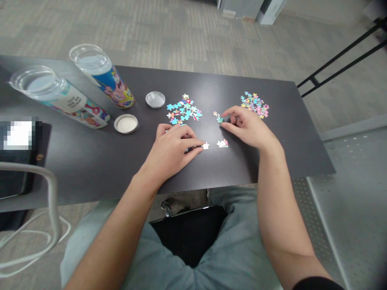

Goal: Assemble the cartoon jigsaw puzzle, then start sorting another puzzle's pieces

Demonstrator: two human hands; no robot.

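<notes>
My left hand [175, 147] rests low over the dark table, thumb and index finger closed on the edge of a whitish puzzle piece [206, 146]. Just right of it lies a white and pink puzzle piece [223, 143], untouched. My right hand [246, 125] has its thumb and index fingertips at either side of a green puzzle piece [220, 120], which sits against a few joined or touching light pieces [215, 114]. A loose pile of mostly turquoise pieces [184, 110] spreads beyond my left hand, partly hidden by it. Past my right hand is a multicoloured pile of pieces [255, 104].
Two clear printed canisters [117, 90] [81, 106] stand at the left of the table [211, 173]. Near them are two round lids [155, 100] [126, 124]. A black device [15, 173] and a white cable [52, 193] are at the far left.
</notes>
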